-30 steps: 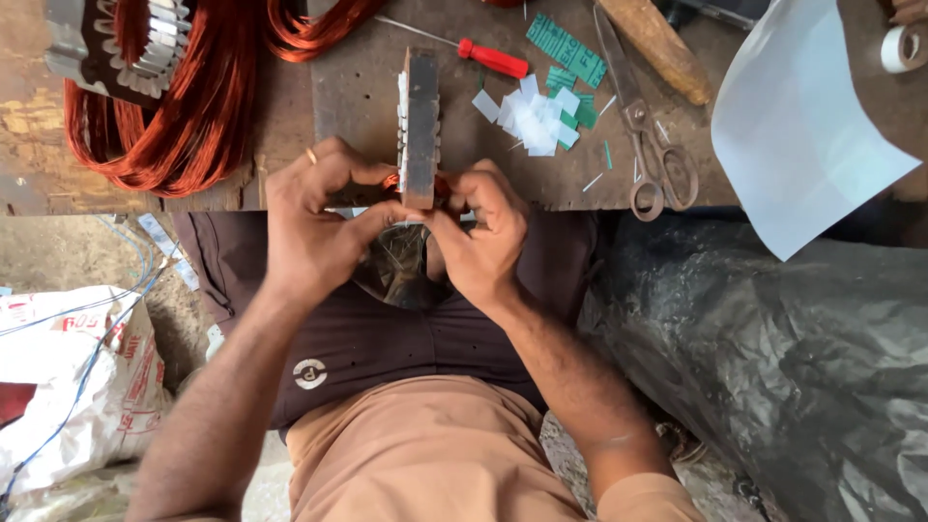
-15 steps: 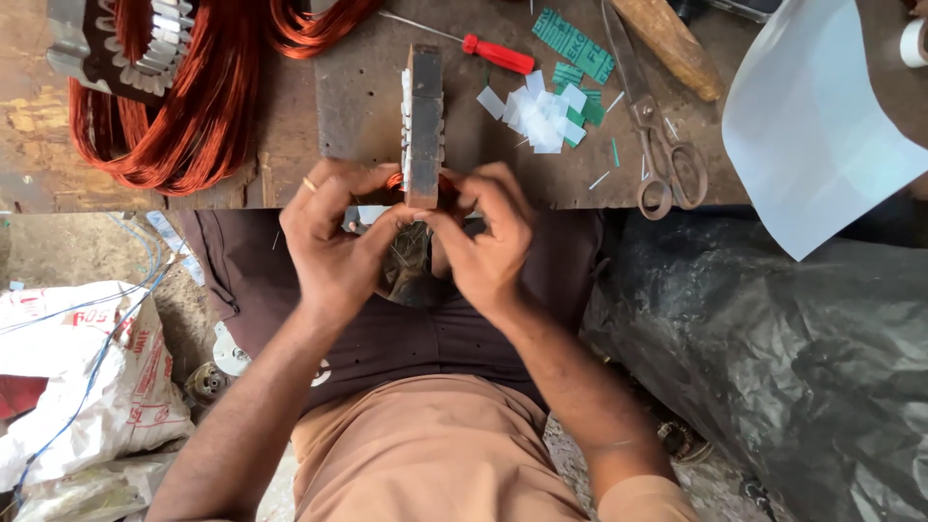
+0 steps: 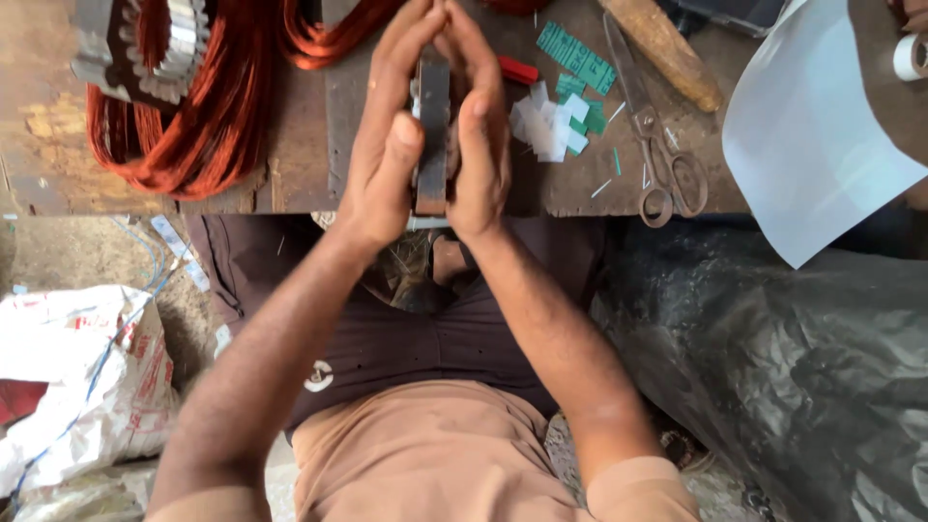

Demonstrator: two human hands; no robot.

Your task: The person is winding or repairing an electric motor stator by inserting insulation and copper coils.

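At worktop [image 3: 290,188] edge, upright metal stator core [image 3: 432,135] is clasped betw. left hand [image 3: 387,145] & right hand [image 3: 478,145], fingers extended.

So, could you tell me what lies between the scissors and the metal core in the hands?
In the head view, white and green paper scraps lie between the scissors and the metal core.

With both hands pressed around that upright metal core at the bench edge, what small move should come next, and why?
Probably ease the palms apart a little while keeping the metal core upright. The left hand and right hand cover both its faces, so its slots cannot be seen, and it stands near the bench edge.
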